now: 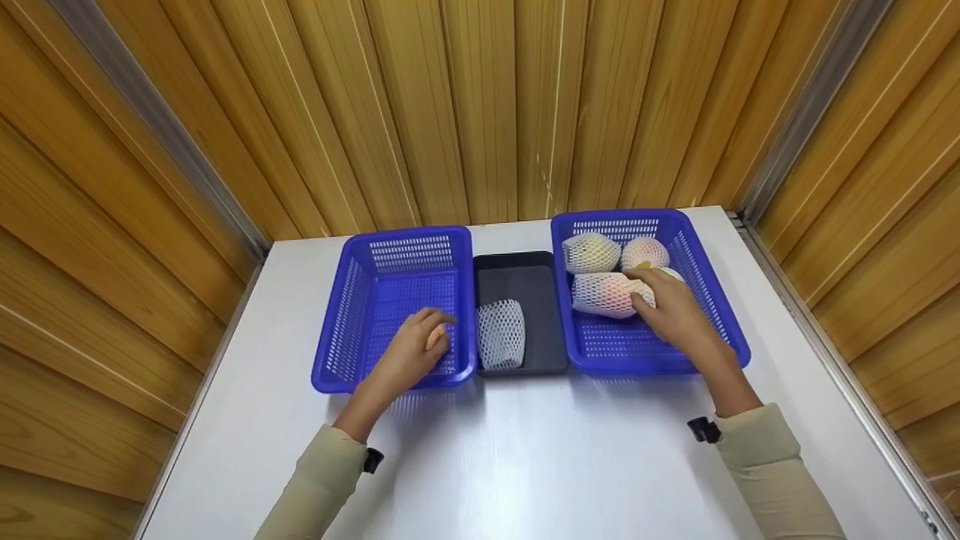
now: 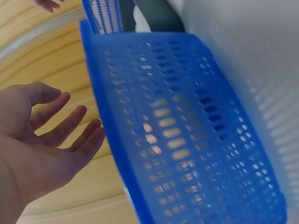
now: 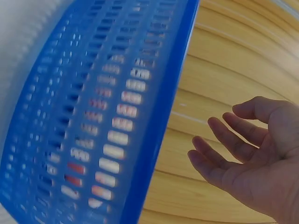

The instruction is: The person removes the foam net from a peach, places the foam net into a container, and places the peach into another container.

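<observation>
While the left hand (image 1: pixel 411 346) reaches over the blue basket (image 1: pixel 409 289) left of the black tray (image 1: pixel 517 277), its fingers bend loosely round a bare palm; what the small pinkish patch by its thumb is, I cannot tell. Right of the tray, the second basket (image 1: pixel 652 366) holds netted fruits (image 1: pixel 611 295), and the right hand (image 1: pixel 679 311), fingers relaxed, is at the front one, contact unclear. Inside the tray lies a white foam net (image 1: pixel 501 335).
</observation>
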Tool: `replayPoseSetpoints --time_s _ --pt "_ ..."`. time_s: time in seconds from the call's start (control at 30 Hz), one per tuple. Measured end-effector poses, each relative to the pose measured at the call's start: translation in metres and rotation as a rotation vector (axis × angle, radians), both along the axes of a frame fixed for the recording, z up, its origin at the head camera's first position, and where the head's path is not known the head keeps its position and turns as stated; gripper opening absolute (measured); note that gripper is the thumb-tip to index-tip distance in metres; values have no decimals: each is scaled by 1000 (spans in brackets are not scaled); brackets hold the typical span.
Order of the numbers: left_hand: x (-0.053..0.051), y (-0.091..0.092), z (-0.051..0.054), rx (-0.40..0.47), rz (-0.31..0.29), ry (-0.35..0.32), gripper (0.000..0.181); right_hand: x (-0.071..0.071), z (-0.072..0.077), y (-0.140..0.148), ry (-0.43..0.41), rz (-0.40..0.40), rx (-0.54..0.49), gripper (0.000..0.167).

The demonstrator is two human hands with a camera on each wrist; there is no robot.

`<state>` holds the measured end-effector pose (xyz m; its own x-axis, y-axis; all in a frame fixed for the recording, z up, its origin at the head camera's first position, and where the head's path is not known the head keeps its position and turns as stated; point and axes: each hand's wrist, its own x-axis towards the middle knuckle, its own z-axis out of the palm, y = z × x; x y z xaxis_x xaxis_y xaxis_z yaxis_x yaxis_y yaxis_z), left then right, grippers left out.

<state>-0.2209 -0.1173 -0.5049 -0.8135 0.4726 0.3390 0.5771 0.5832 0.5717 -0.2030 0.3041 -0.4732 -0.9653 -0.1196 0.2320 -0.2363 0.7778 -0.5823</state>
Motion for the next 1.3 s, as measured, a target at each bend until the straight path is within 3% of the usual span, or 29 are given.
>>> replayPoseSetpoints --time_s 0.23,0.47,0.77,1.03,1.3 --pt "16 21 11 47 -92 47 24 -3 2 11 -12 -23 7 40" --pt "29 39 7 80 -125 24 24 -4 -1 20 -1 -28 -5 38" --pt "33 57 3 90 -128 0 25 -4 -5 33 -41 -45 36 40" --pt "36 76 -9 178 -211 -85 33 -31 1 51 -147 -19 170 44" --pt "40 96 -15 173 -218 -161 29 -57 9 70 -225 -2 235 47"
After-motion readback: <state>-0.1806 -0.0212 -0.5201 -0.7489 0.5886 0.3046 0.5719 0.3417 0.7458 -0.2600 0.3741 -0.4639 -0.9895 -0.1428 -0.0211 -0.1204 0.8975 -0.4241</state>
